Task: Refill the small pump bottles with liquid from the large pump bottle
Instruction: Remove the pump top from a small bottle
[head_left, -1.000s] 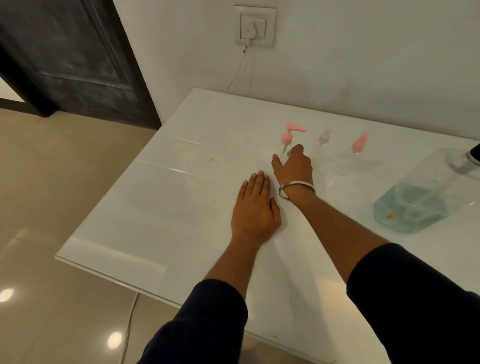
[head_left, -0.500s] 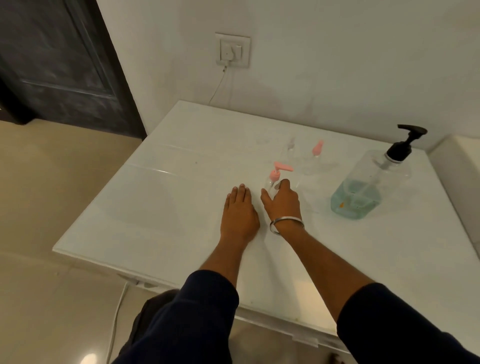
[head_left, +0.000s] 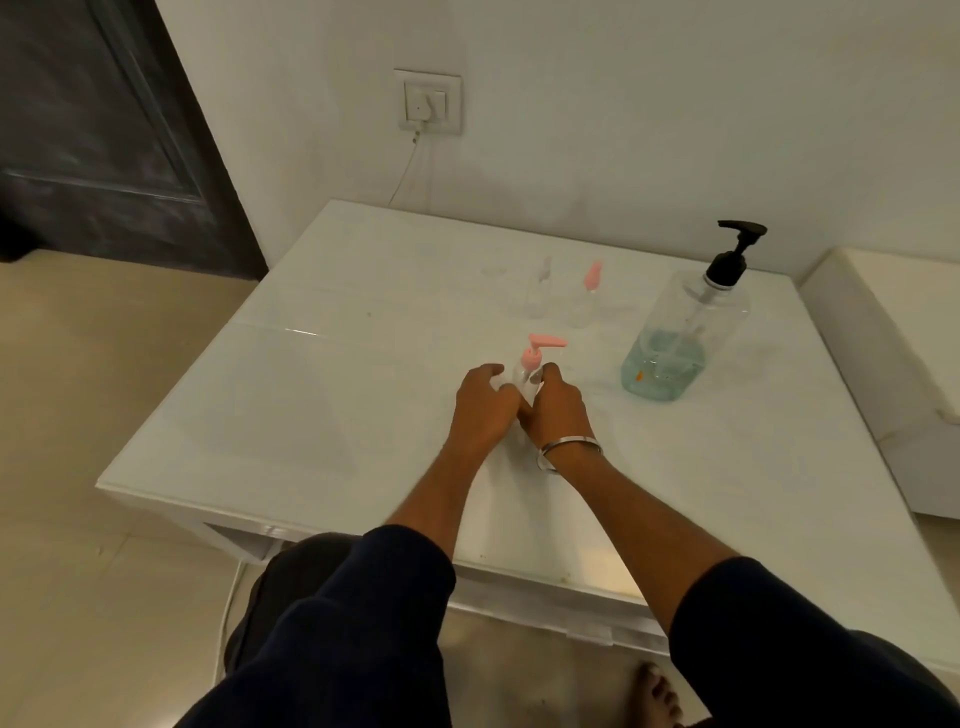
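Both my left hand (head_left: 480, 410) and right hand (head_left: 558, 410) curl around the small pump bottle (head_left: 525, 376), upright on the table (head_left: 322, 415). Risk: this light bottle tips if I twist its pink pump (head_left: 543, 344) unevenly.

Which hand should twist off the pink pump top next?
Probably the left hand. The right hand already grips the small bottle and can hold it steady, while the left hand's fingers sit curled beside it, just below the pink pump.
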